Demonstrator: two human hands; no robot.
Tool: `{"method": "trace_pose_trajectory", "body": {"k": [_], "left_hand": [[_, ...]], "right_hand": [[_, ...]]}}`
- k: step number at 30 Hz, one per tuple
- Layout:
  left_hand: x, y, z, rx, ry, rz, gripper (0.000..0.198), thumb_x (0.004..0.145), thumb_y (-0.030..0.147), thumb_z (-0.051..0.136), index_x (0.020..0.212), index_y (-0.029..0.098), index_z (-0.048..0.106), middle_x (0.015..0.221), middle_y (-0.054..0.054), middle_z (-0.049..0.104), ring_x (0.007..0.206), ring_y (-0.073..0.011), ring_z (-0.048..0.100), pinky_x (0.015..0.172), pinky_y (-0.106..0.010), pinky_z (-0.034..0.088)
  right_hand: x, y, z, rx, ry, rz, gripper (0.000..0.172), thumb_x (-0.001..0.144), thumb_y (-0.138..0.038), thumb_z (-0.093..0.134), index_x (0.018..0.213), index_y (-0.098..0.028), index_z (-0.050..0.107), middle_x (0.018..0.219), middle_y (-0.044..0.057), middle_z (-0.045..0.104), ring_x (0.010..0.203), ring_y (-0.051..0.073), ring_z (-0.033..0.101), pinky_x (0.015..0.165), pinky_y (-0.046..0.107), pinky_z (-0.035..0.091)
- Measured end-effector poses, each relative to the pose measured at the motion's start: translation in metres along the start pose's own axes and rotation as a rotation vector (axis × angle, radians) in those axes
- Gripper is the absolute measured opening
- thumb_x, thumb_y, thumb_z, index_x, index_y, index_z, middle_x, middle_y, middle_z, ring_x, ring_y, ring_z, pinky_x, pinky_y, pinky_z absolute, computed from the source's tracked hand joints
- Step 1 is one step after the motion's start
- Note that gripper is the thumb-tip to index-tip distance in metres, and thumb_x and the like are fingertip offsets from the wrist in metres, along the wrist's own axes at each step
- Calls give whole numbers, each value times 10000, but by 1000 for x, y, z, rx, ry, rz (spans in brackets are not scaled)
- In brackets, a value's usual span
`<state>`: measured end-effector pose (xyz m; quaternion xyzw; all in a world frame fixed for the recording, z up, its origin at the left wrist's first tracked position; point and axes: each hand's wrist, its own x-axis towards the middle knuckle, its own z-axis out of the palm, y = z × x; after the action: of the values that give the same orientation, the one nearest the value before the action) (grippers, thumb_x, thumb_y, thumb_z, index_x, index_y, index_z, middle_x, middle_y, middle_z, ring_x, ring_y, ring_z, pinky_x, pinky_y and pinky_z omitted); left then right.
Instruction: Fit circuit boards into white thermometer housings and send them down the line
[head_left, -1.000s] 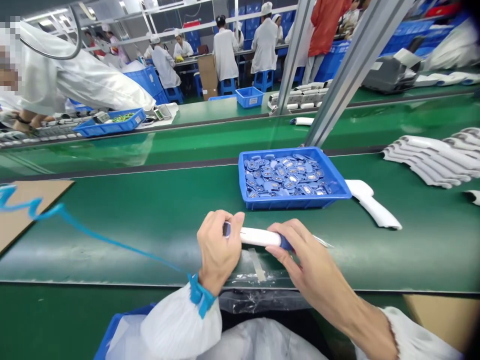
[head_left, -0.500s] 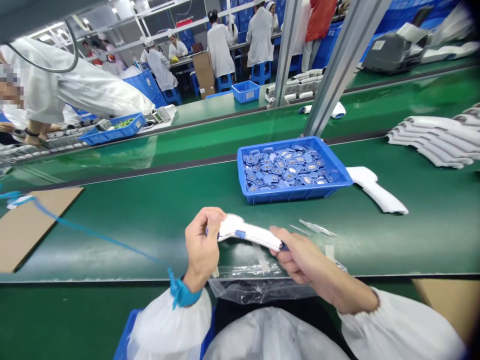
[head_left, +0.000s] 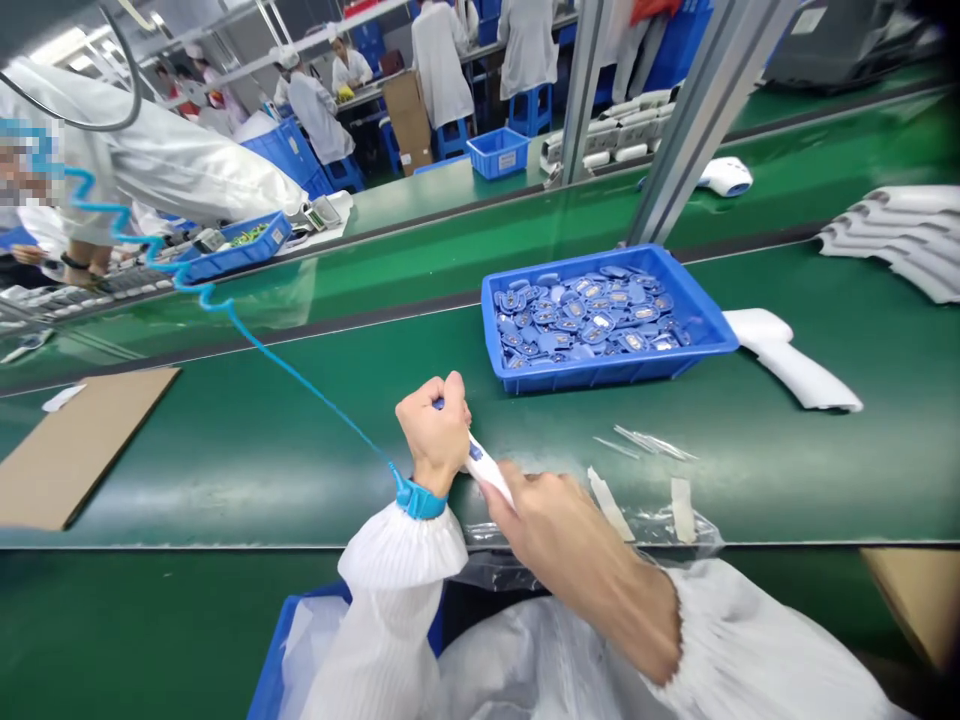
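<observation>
Both of my hands hold a white infrared thermometer [head_left: 489,472] with a blue button on its handle, above the front part of the green bench. My left hand [head_left: 433,428] is wrapped round its head end, which it mostly hides; a bit of blue shows by the thumb. My right hand [head_left: 551,510] grips the lower end of the handle, and its fingers cover that end. Round my left wrist sits a blue strap [head_left: 421,500] with a coiled cord running up to the left.
A blue tray [head_left: 622,372] of small blue parts stands beyond my hands, with a white housing [head_left: 806,368] to its right. Thin white sticks [head_left: 652,443] and a clear plastic bag [head_left: 709,532] lie nearer. Cardboard [head_left: 97,450] is at left, a metal post [head_left: 694,130] behind the tray.
The thermometer has turned from nearly level to a steeper slant, its head end away from me. My left hand has rolled over it, and the hands have come closer together.
</observation>
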<state>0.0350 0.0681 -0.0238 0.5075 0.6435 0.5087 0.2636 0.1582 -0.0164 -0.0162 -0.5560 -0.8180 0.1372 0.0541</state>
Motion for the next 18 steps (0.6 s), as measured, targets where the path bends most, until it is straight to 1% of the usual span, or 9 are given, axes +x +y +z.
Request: {"method": "trace_pose_trajectory", "body": {"k": [4,9,10,12,14,15,16,17,18], "left_hand": [[1,1,-3,69,-30,41,484,903,363,605,469,194,473,451,35,478,460,-100,437,512,-257,354],[5,3,1,148,102,93,500,909,318,574,447,200,424,443,35,427,479,-104,422,532,-256,351],[6,2,2,133,101,89,500,908,312,575,444,201,424,440,34,426,481,-106,424,537,-256,355],[10,-1,3,33,24,58,510,910,352,591,447,203,441,440,30,442,474,-109,432,534,-260,364],[13,-4,-1,-116,-118,2,540,942,450,555,470,205,458,455,16,468,463,-117,439,520,-270,372],[14,-5,-6,-180,-198,-10,557,967,501,499,496,205,468,480,5,492,474,-124,456,525,-274,385],[14,-6,-13,-211,-284,8,557,985,533,442,541,202,496,537,-12,541,516,-135,497,554,-279,413],[14,-5,-22,-191,-377,61,531,988,549,426,608,196,542,633,-32,605,594,-150,551,608,-284,445],[13,-4,-33,-117,-472,139,478,972,554,460,694,189,591,750,-50,655,691,-166,591,676,-292,467]], "right_hand": [[0,-5,-6,12,-54,26,273,1045,-322,405,966,-176,621,634,67,697,542,278,703,443,338,216],[2,-13,-7,-10,-59,67,324,1059,-305,354,1006,-133,623,681,106,721,566,280,715,438,324,203],[3,-13,-6,-12,-55,72,337,1062,-307,341,1009,-133,624,691,110,725,577,279,719,442,323,199],[5,-12,-6,-3,-59,80,324,1062,-332,358,1038,-152,627,698,95,730,600,280,725,454,324,185],[7,-10,-6,4,-67,94,297,1051,-364,403,1059,-174,630,696,74,729,606,276,726,463,326,165],[7,-9,-6,5,-64,107,292,1047,-375,417,1058,-180,634,695,68,727,604,270,725,465,326,157],[6,-8,-6,3,-54,123,296,1044,-386,424,1046,-183,639,694,64,724,598,264,722,466,326,155],[4,-7,-6,4,-36,136,299,1042,-392,430,1027,-186,646,693,60,721,589,257,717,466,323,164],[2,-5,-6,13,-10,139,296,1036,-399,444,1007,-190,652,693,54,717,575,247,708,465,319,184]]}}
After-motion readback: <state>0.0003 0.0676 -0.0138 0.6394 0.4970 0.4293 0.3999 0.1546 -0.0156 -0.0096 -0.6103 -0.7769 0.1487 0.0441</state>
